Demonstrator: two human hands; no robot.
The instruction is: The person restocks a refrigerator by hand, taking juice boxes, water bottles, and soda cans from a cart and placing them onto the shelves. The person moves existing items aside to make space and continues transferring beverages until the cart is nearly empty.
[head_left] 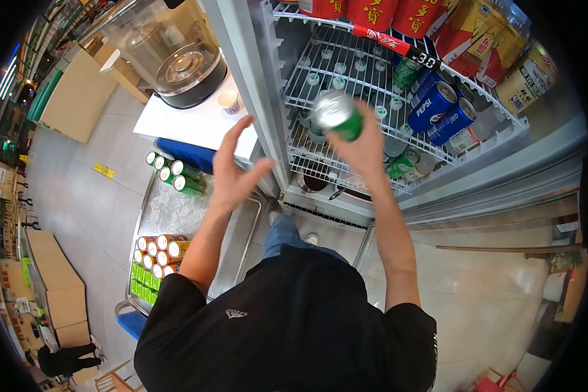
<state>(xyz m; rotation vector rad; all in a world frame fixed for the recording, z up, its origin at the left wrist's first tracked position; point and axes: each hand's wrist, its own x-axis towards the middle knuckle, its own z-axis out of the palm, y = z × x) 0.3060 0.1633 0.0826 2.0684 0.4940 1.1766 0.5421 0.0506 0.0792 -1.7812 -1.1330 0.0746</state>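
My right hand [361, 147] is closed around a green can with a silver top [348, 124], held in front of the open fridge. Motion blurs the can slightly. My left hand [233, 173] is raised near the fridge's left frame, fingers spread, with nothing in it. Behind the can, a white wire shelf [336, 49] stands over bottles with pale caps. Blue Pepsi cans [432, 108] and a green can [407, 72] sit at the shelf's right side. Red cans [372, 12] stand on the shelf above.
Left of me, a metal tray cart [170, 219] carries several green cans [176, 175], orange cans [158, 253] and bright green packs [145, 284]. A paper cup [228, 101] and a clear dispenser [179, 62] stand on a white counter. The fridge door [490, 186] is at the right.
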